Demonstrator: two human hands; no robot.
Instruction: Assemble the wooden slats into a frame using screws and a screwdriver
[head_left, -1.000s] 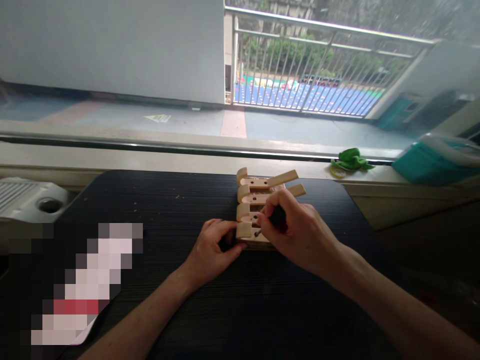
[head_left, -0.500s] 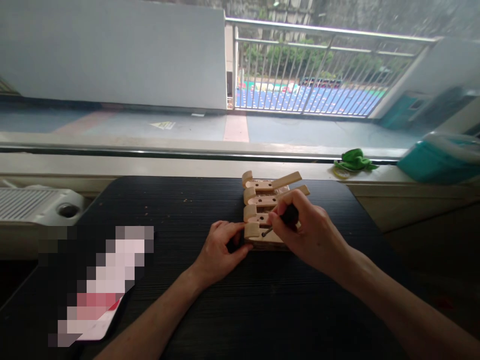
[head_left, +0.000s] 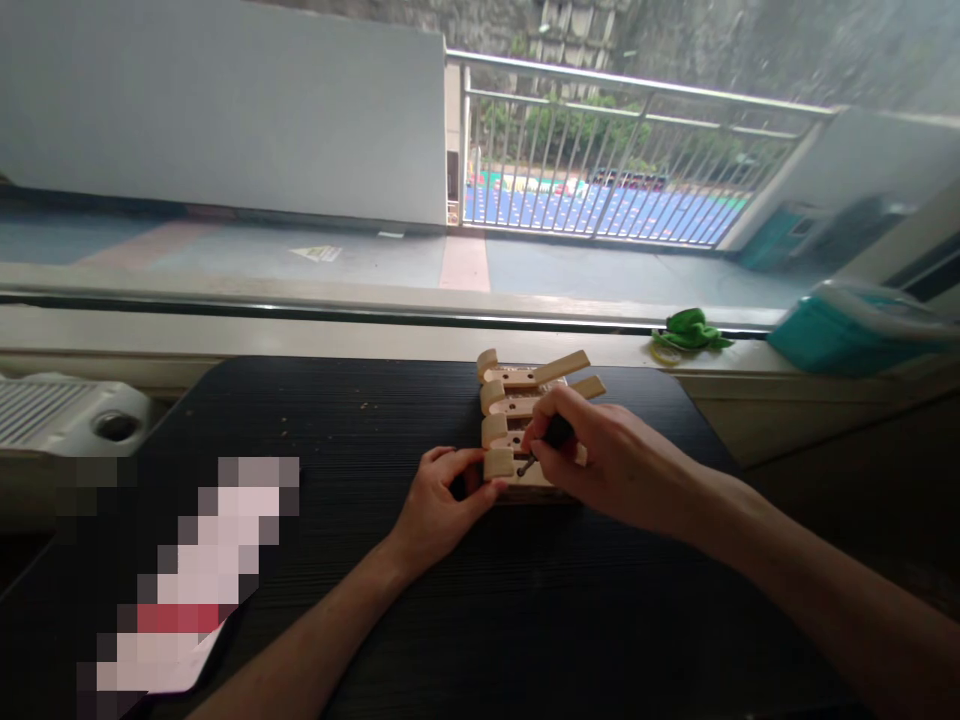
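A pale wooden piece [head_left: 498, 462] with several curved arms side by side lies on the black table. Dark holes or screw heads dot its flat parts. My left hand [head_left: 442, 500] grips its near left end between thumb and fingers. Closed around a dark-handled screwdriver [head_left: 559, 432], my right hand [head_left: 600, 445] is above the nearest arm. The screwdriver's thin metal shaft slants down left, its tip at a dark hole in that arm. My right hand hides much of the piece's right side.
The black table [head_left: 360, 620] stands against a windowsill. On the sill are a green cloth [head_left: 688, 330] and a teal container [head_left: 840, 328]. A pixelated pinkish flat object [head_left: 217, 560] lies at the left of the table, near a white ridged radiator [head_left: 67, 415].
The camera view has shifted slightly. My right hand has turned a little around the screwdriver, with its tip still at the same hole. My left hand keeps its hold.
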